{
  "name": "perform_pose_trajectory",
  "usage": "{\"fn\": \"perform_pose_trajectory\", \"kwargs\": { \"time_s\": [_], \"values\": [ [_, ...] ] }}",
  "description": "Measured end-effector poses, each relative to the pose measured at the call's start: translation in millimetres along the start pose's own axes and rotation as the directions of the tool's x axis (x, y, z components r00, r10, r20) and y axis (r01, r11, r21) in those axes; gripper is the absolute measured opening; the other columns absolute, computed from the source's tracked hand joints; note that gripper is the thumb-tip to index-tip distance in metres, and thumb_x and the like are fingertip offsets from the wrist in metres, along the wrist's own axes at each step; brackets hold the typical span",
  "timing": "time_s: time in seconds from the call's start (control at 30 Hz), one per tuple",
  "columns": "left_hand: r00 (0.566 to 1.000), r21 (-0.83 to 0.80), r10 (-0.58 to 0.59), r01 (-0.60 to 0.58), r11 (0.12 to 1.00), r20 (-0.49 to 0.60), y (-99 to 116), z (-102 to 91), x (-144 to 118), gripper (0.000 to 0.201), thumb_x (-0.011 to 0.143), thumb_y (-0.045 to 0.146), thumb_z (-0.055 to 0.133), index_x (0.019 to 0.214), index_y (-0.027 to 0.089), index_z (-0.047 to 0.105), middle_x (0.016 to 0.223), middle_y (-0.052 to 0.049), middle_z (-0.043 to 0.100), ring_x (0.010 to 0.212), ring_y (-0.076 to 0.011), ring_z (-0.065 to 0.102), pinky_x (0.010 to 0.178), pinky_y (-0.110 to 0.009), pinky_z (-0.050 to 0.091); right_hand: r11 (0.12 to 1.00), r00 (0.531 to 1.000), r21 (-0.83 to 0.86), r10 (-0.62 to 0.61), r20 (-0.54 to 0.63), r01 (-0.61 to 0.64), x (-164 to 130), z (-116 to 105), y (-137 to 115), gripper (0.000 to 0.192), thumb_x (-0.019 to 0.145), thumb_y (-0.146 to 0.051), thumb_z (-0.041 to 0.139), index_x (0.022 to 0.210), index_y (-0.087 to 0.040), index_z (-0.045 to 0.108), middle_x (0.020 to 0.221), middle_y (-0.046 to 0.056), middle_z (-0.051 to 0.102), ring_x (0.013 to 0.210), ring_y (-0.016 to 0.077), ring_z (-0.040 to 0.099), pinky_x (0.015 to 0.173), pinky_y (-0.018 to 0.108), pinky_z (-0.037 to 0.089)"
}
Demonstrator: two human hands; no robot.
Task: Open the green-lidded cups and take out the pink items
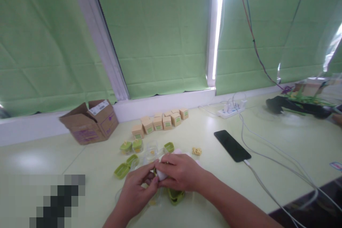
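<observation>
My left hand (pixel 139 188) and my right hand (pixel 184 171) meet over the table, fingers closed around a small white rounded piece (pixel 161 174). A dark green-yellow edge shows on its left side; the fingers hide much of it. Green lids (pixel 122 170) lie to the left of my hands, and another green lid (pixel 169 146) lies just beyond them. Below my right hand are more green lids (pixel 175 196). Clear plastic containers (pixel 151 146) stand around my hands, partly covered by them. Two green-topped clear containers (pixel 137 145) stand farther left.
Several small tan boxes (pixel 158 122) stand at the back, right of an opened cardboard box (pixel 93 123). Small yellowish pieces (pixel 197 151) and a black phone (pixel 232 145) on a white cable lie to the right. Behind is a power strip (pixel 232 111). Another person's hand (pixel 337 118) shows at far right.
</observation>
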State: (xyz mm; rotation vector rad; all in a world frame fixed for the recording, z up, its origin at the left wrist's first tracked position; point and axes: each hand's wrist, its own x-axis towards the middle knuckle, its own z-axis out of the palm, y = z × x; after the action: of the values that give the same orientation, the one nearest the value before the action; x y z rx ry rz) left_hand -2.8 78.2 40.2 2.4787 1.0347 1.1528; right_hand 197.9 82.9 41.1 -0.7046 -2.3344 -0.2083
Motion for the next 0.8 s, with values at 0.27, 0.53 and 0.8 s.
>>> {"fn": "perform_pose_trajectory", "kwargs": {
  "time_s": [0.27,0.53,0.8],
  "values": [
    [0.999,0.127,0.021,-0.015,0.992,-0.04,3.4,0.7,1.6,0.037,0.074,0.016,0.051,0.108,0.012,0.067,0.054,0.004,0.063,0.043,-0.0093,0.056,0.047,-0.018,0.049,0.997,1.0,-0.072,-0.027,-0.002,0.027,1.9,2.9,-3.9,0.037,0.093,-0.047,0.043,0.106,-0.014,0.055,0.089,0.006,0.061,0.071,0.0156,0.056,0.058,0.028,0.044],
    [1.0,0.202,0.009,-0.005,0.979,-0.021,5.0,1.6,1.0,0.038,0.075,0.017,0.048,0.107,0.011,0.068,0.067,-0.002,0.071,0.049,-0.0117,0.06,0.052,-0.022,0.052,0.987,0.999,-0.154,-0.041,-0.024,0.037,1.2,7.3,-6.7,0.03,0.093,-0.042,0.043,0.099,-0.015,0.057,0.087,0.006,0.06,0.065,0.0141,0.053,0.052,0.027,0.04],
    [0.997,0.182,0.076,-0.07,0.981,-0.026,3.0,-3.4,-0.2,0.034,0.083,0.024,0.05,0.113,0.014,0.064,0.092,-0.009,0.074,0.068,-0.0161,0.068,0.064,-0.025,0.056,0.997,0.998,-0.06,0.054,-0.012,-0.055,-0.8,3.9,-4.0,0.038,0.092,-0.048,0.042,0.108,-0.015,0.055,0.088,0.007,0.059,0.073,0.0161,0.056,0.062,0.027,0.047]
  ]
}}
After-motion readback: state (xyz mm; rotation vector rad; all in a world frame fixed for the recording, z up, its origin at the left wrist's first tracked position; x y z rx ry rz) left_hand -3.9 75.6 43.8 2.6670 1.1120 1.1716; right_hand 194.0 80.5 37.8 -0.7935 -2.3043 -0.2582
